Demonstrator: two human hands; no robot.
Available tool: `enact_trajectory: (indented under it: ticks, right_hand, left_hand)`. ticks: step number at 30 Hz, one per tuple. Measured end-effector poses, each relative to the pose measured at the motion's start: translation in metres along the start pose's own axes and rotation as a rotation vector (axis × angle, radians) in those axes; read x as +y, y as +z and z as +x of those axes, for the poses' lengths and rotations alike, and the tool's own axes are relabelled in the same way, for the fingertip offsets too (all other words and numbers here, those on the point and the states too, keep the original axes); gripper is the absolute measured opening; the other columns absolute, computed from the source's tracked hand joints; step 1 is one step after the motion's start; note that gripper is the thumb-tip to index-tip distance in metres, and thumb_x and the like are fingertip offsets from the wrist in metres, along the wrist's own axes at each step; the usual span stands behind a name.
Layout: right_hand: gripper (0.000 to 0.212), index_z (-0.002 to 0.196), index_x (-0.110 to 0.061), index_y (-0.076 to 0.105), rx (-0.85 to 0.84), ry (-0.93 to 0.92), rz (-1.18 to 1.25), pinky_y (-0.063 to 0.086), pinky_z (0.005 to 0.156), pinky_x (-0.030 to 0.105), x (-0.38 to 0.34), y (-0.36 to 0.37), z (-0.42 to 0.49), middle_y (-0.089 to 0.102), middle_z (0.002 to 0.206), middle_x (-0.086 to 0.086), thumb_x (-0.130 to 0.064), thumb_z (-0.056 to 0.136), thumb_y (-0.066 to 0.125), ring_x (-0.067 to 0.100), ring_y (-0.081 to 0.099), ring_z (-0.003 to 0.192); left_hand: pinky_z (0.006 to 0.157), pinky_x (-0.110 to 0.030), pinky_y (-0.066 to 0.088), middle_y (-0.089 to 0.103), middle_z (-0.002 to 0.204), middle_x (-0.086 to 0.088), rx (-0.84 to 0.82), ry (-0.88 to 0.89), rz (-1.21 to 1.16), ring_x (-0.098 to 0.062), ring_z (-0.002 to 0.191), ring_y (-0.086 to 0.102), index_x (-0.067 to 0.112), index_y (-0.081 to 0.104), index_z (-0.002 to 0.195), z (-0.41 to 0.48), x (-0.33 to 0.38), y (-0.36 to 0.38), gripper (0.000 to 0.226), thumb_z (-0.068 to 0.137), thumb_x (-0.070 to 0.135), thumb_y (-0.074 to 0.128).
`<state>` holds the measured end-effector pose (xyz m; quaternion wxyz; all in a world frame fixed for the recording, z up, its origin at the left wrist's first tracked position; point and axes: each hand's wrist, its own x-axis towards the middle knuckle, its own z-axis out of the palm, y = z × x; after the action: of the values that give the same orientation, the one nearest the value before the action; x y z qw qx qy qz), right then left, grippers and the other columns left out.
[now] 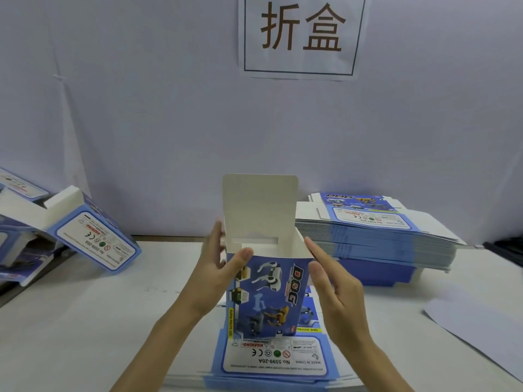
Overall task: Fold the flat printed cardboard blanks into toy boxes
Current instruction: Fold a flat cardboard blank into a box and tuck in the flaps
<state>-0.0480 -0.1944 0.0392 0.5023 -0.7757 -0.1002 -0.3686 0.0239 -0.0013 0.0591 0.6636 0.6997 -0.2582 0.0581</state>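
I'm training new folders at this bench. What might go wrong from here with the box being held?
1. Only the left hand grips the box, upright over the flat blanks. A push from the open right hand at its right edge might skew or tip it.
2. The lid flap stands upright and untucked. Forcing it down off its crease could wrinkle it.

Open table (107, 321) front left, upright box (268, 292) centre, stack of blanks (376, 239) right, folded boxes (93, 241) far left
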Motion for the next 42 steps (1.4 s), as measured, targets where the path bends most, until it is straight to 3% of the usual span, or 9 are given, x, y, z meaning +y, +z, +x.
enact_trajectory:
  ticks: [5, 9, 18, 21, 24, 29, 33, 38, 42]
  right_hand:
    - [0.039, 0.129, -0.052, 0.042, -0.088, -0.089, -0.267, 0.051, 0.093, 0.052, 0.003, -0.010, 0.007, 0.043, 0.136, -0.032, -0.058, 0.091, 0.043, -0.006, 0.041, 0.129]
    - [0.034, 0.125, -0.032, 0.050, 0.019, -0.243, -0.342, 0.041, 0.103, 0.057, 0.007, -0.007, 0.005, 0.052, 0.128, -0.018, -0.032, 0.091, 0.056, 0.002, 0.043, 0.126]
    - [0.032, 0.117, -0.049, 0.052, 0.058, -0.001, -0.056, 0.053, 0.088, 0.055, -0.002, 0.007, -0.002, 0.071, 0.109, -0.010, -0.040, 0.087, 0.048, 0.014, 0.067, 0.103]
    - [0.030, 0.112, -0.050, 0.055, 0.001, 0.025, -0.042, 0.057, 0.083, 0.041, -0.005, -0.002, 0.002, 0.064, 0.110, -0.023, -0.038, 0.084, 0.051, 0.011, 0.062, 0.112]
    - [0.028, 0.108, -0.048, 0.057, -0.043, -0.041, -0.114, 0.056, 0.086, 0.034, -0.014, -0.014, 0.009, 0.061, 0.111, -0.027, -0.036, 0.083, 0.055, 0.001, 0.058, 0.113]
    - [0.052, 0.130, -0.038, 0.047, 0.000, -0.132, -0.186, 0.039, 0.084, 0.002, -0.036, -0.031, 0.054, 0.059, 0.112, -0.029, -0.041, 0.081, 0.065, -0.017, 0.054, 0.103]
    - [0.081, 0.143, -0.035, 0.034, -0.128, 0.005, -0.186, 0.040, 0.089, 0.017, -0.051, -0.023, 0.110, 0.056, 0.115, -0.008, -0.056, 0.072, 0.066, 0.003, 0.055, 0.105]
    - [0.028, 0.102, -0.022, 0.065, -0.358, 0.031, -0.364, 0.043, 0.085, 0.027, -0.046, -0.004, 0.161, 0.052, 0.109, -0.001, -0.042, 0.082, 0.071, 0.015, 0.054, 0.097]
    - [0.027, 0.078, -0.015, 0.064, -0.465, 0.150, -0.278, 0.045, 0.060, 0.025, -0.031, 0.007, 0.182, 0.063, 0.070, -0.003, -0.041, 0.084, 0.070, 0.010, 0.058, 0.061]
  left_hand:
    - [0.106, -0.015, 0.027, 0.025, 0.148, 0.025, 0.092, 0.485, 0.669, 0.016, 0.135, 0.020, 0.039, 0.024, 0.142, 0.000, 0.004, -0.028, 0.061, 0.090, 0.067, 0.038]
    - [0.107, -0.011, 0.029, 0.029, 0.149, 0.026, 0.074, 0.499, 0.622, 0.010, 0.136, 0.028, 0.036, 0.031, 0.142, -0.009, -0.008, -0.037, 0.055, 0.094, 0.064, 0.031]
    - [0.079, -0.011, 0.051, 0.036, 0.138, 0.038, 0.042, 0.080, 0.115, 0.009, 0.128, 0.040, 0.051, 0.026, 0.139, -0.051, -0.049, 0.013, 0.069, 0.079, 0.056, 0.060]
    - [0.086, -0.001, 0.040, 0.016, 0.136, 0.053, 0.055, 0.052, 0.143, 0.017, 0.130, 0.029, 0.046, 0.014, 0.145, -0.042, -0.057, 0.007, 0.096, 0.069, 0.059, 0.070]
    - [0.100, -0.025, 0.048, 0.029, 0.147, 0.031, -0.017, -0.107, 0.062, 0.002, 0.132, 0.039, 0.044, 0.005, 0.149, -0.035, -0.063, -0.001, 0.124, 0.054, 0.061, 0.082]
    - [0.088, -0.026, 0.055, 0.068, 0.116, 0.012, -0.124, -0.149, 0.049, -0.010, 0.108, 0.065, 0.031, 0.052, 0.124, -0.028, -0.070, -0.007, 0.069, 0.065, 0.045, 0.085]
    - [0.075, -0.021, 0.056, 0.073, 0.106, 0.009, -0.093, -0.208, -0.008, -0.013, 0.099, 0.069, 0.022, 0.059, 0.118, -0.025, -0.071, -0.008, 0.056, 0.069, 0.032, 0.085]
    - [0.083, -0.027, 0.057, 0.069, 0.110, 0.017, -0.110, -0.256, 0.049, -0.006, 0.103, 0.066, 0.032, 0.050, 0.125, -0.022, -0.076, -0.004, 0.075, 0.060, 0.040, 0.085]
    - [0.068, -0.020, 0.056, 0.071, 0.107, 0.016, -0.070, -0.291, -0.011, -0.004, 0.098, 0.067, 0.031, 0.052, 0.122, -0.021, -0.080, -0.002, 0.072, 0.057, 0.035, 0.083]
